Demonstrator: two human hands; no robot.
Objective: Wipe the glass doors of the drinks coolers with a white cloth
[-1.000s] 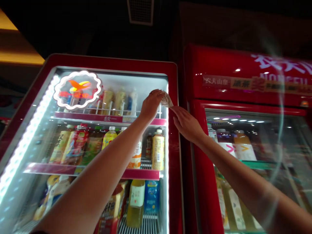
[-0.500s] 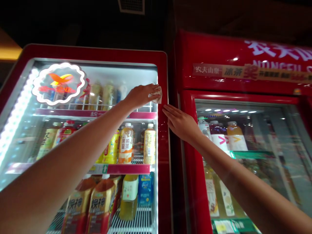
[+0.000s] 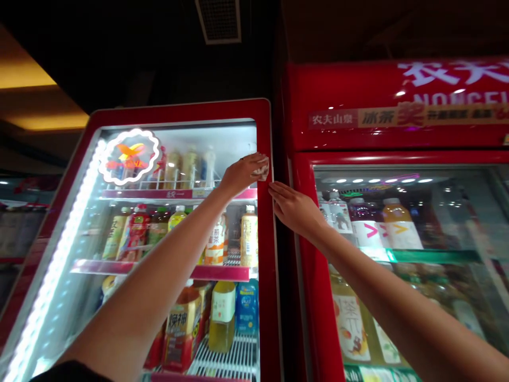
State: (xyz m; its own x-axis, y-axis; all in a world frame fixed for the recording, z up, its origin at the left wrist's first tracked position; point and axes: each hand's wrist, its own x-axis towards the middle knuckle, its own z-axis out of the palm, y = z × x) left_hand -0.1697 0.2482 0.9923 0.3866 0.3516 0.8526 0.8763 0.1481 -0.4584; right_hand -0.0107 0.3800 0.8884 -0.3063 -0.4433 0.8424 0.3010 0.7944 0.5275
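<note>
A crumpled white wipe, tissue or thin cloth [image 3: 261,168], is gripped in the fingers of my left hand [image 3: 239,173]. The wipe presses against the upper right part of the red door frame [image 3: 266,233] of the lit drinks fridge. Just below and to the right, my right hand [image 3: 296,208] has its fingers stretched out, tips at the frame's outer edge. Nothing shows in that hand. Behind the door glass stand bottled drinks, among them a tea bottle [image 3: 249,239] near the frame; my left forearm covers part of the shelves.
A second red fridge [image 3: 322,143] with bottles stands close on the right, a dark narrow gap between the two. A glowing scalloped sign [image 3: 129,157] is on the left fridge's glass. A ceiling vent [image 3: 219,20] is overhead.
The view has shifted, showing more on the left and above. My left hand with the wipe has slid slightly right, further onto the red frame. My right hand stays at the frame's edge.
</note>
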